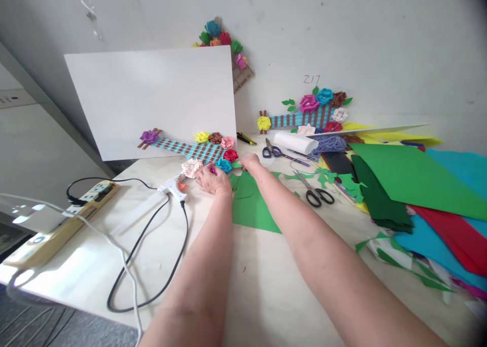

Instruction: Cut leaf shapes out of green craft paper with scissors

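Observation:
A guitar-shaped craft (182,146) of turquoise strips with brown lattice lies on the table, edged with paper flowers. My left hand (215,180) is at its lower edge, fingers curled around a magenta paper flower (212,170) that they mostly cover. Beside those fingers are a pale speckled flower (192,168) and a blue flower (223,165). My right hand (250,162) pinches a green paper leaf (236,165) at the craft's right end, just below the red flower (230,155). Under my wrists lies a green sheet (253,210).
A white glue gun (174,188) with a looping black cord lies left, near a power strip (57,228). Scissors (319,195) and green scraps (342,182) lie right, before stacked coloured sheets (422,177). A second guitar craft (297,119) and white board (152,101) stand behind.

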Demonstrator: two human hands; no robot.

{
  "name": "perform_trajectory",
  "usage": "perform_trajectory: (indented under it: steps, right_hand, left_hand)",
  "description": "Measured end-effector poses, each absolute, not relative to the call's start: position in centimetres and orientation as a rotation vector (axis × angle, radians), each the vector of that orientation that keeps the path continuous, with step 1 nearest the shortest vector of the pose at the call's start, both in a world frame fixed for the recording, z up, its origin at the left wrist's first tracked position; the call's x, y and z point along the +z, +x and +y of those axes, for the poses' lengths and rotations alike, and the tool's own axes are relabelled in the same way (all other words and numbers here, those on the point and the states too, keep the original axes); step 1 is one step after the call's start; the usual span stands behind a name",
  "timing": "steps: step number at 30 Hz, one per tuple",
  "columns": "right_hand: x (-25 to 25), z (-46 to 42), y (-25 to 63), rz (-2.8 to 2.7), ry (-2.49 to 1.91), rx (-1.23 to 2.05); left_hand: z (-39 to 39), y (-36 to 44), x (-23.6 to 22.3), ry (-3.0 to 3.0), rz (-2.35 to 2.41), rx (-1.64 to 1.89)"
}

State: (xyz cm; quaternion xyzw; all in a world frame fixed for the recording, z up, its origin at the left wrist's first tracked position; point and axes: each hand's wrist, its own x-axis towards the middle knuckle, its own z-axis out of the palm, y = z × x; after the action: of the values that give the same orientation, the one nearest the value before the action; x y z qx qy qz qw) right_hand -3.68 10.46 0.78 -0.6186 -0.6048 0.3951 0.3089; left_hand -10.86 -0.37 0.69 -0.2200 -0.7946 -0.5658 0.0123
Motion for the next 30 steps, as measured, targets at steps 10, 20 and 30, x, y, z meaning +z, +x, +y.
perform_trajectory:
  steps: [10, 20, 30]
  right_hand:
    - [0.3, 11.2, -4.0, -1.585, -1.614, 1.066]
    - [0.1, 10.8, -3.8, -1.504, -1.529, 1.176]
    - [0.8, 10.7, -2.7, -1.289, -1.241, 1.599]
  left_hand:
    - [0.0, -11.0, 0.3, -0.675, -2.479, -1.737]
    - [0.1, -10.7, 0.4, -0.64, -2.534, -1.629]
    - [0.1, -10.8, 0.3, -0.635, -2.526, -1.671]
